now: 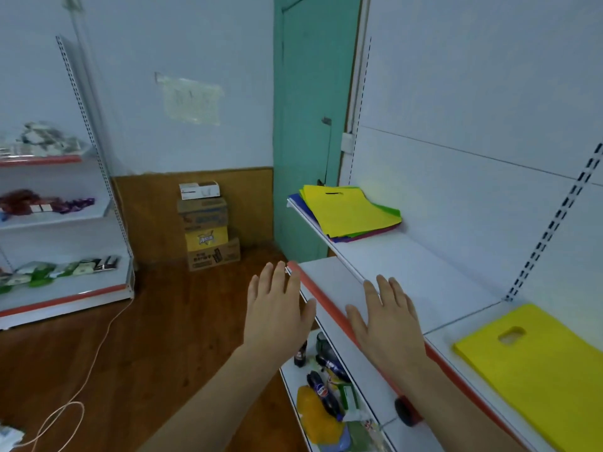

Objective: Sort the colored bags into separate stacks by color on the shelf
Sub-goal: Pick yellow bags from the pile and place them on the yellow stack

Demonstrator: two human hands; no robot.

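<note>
While both hands reach forward with straight, spread fingers and hold nothing, the left hand (pixel 277 308) hangs over the floor (pixel 156 337) just off the near corner of the shelf (pixel 424 265), and the right hand (pixel 385 318) lies over the shelf's red front edge (pixel 329 308), palm down; whether it touches the edge cannot be told; a mixed pile of bags (pixel 349 213) lies at the far end of the shelf, against the back panel, with a yellow bag on top and blue, green and purple edges showing beneath it; a single yellow bag (pixel 535 367) lies flat on the near section of the shelf, to the right of the right hand and well apart from the pile, its handle hole toward the back; a lower shelf under the hands carries dark bottles (pixel 326 389) and packets; beside the green door (pixel 310 125) a stack of cartons (pixel 208 226) stands on the floor; another rack (pixel 62 223) with goods stands at the left; a thin cable (pixel 91 370) trails across the floor.
</note>
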